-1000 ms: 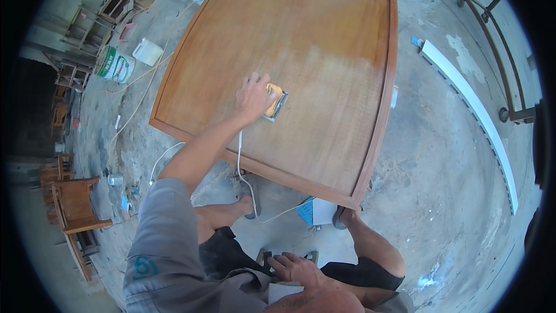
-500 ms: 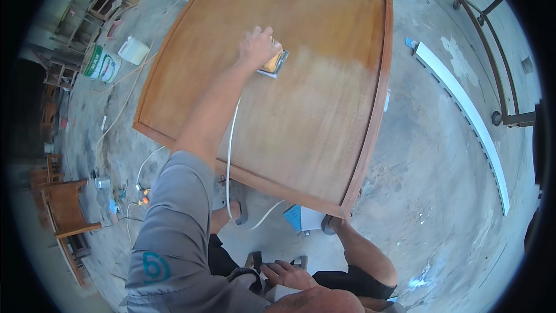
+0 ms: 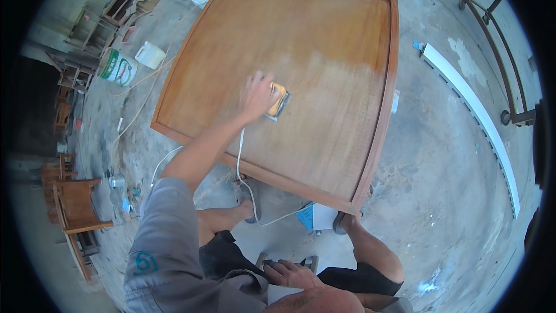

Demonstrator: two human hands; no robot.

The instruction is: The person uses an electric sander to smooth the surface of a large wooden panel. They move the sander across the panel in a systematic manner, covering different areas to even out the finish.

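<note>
My left hand (image 3: 258, 97) is closed around an orange electric sander (image 3: 278, 99) with a flat grey base. The sander's base rests on a large brown wooden panel (image 3: 231, 52) with a raised wooden border. Paler, dusty wood spreads from around the sander to the near right, while a darker orange-brown patch lies at the far right. A white cord (image 3: 238, 159) hangs from under my left forearm over the panel's near edge. My right hand (image 3: 292, 275) lies low at my lap, fingers stretched to the left, on nothing I can make out.
Left of the panel stand a white-and-green bucket (image 3: 117, 68), a white jug (image 3: 150, 55) and wooden chairs (image 3: 78, 206). A long white strip (image 3: 472, 101) and a wheeled metal frame (image 3: 492, 29) are at right. A blue-and-white sheet (image 3: 315, 217) lies by my feet.
My left hand has drawn the sander nearer to me across the panel. The view has shifted slightly. My right hand remains at my lap.
</note>
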